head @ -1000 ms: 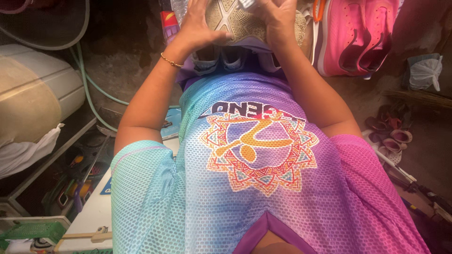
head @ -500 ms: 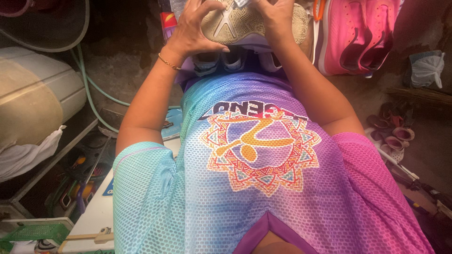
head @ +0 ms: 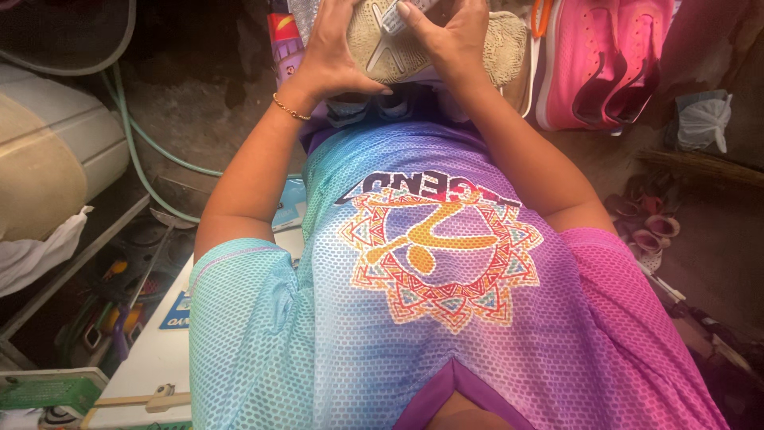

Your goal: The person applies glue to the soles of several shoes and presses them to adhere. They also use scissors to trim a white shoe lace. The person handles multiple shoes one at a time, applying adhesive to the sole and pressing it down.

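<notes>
Far out to the left of the left hand (head: 334,60), a thin green hose (head: 131,143) curving over dark ground. Left hand itself, gold bracelet (head: 290,107) at the wrist, fingers wrapped and pressed around the near edge of a worn beige shoe (head: 398,52) held sole-up — gripped between both palms, up at the top of view. Right hand (head: 450,44) clamped on the other side, fingers curled over the sole. Just right of it — a bright pink sneaker (head: 605,64) lying sideways.
</notes>
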